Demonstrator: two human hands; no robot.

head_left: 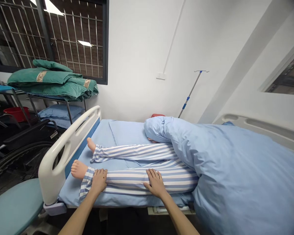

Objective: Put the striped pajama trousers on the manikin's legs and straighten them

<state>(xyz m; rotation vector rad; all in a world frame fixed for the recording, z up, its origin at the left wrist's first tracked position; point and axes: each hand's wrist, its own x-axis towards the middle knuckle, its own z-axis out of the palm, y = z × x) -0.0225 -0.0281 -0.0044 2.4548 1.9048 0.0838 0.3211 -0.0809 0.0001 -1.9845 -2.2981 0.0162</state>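
On the bed lie two legs in blue-and-white striped pajama trousers (134,176), with bare, smooth feet (78,169) that look like a manikin's. My left hand (99,181) rests over the nearer shin just above the ankle, its fingers laid across the striped cloth. Farther up the same leg, around the knee, my right hand (156,183) lies with fingers extended and thumb apart. A light blue quilt (208,156) is folded back over the upper body, hiding everything above the thighs. Part of another hand seems to show at the quilt's edge.
A white footboard (56,153) closes the bed's left end; a pale headboard (259,129) stands at the right. Left of the bed are a wheelchair (22,147), a teal stool seat (17,207) and a rack holding green quilts (56,81). An IV pole (189,94) rises behind.
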